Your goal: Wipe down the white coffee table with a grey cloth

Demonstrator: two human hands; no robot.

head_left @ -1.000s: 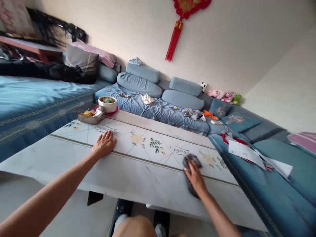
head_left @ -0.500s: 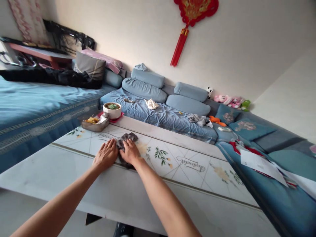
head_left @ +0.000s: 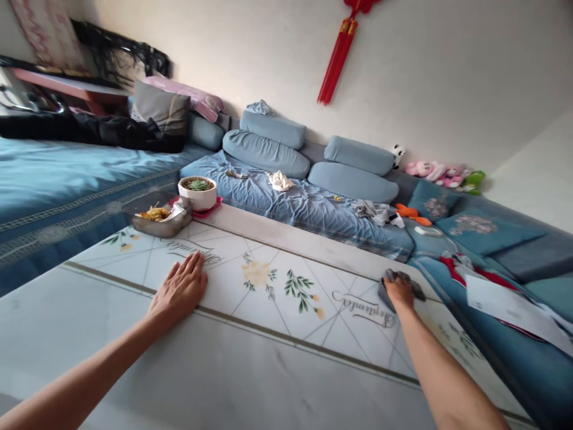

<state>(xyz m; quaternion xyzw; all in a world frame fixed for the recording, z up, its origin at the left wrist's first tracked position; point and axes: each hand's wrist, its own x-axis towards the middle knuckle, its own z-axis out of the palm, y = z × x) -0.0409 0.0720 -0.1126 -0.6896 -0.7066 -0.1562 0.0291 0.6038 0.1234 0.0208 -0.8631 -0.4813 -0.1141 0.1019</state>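
Head view: one grey cloth (head_left: 387, 294), bunched near the far right edge of the stone-look tabletop (head_left: 224, 370), under the right hand (head_left: 400, 292) – palm down, fingers closed over it in a firm grasp. Left hand (head_left: 179, 286): open and flat on the tabletop's floral print (head_left: 257, 273), holding nothing. How much of the surface is done and how much is left cannot be told from its look. At the far left corner: metal tray (head_left: 134, 215) with food scraps (head_left: 154, 214), and a white bowl of succulent (head_left: 197, 201) on a red mat (head_left: 212, 209). Beyond: blue sofa bolsters (head_left: 264, 152), crumpled clothes (head_left: 376, 210), plush toys (head_left: 434, 171), loose papers (head_left: 510, 310) – and blue bedding (head_left: 67, 173) to the left, a red tassel (head_left: 338, 68) on the wall (head_left: 447, 77).
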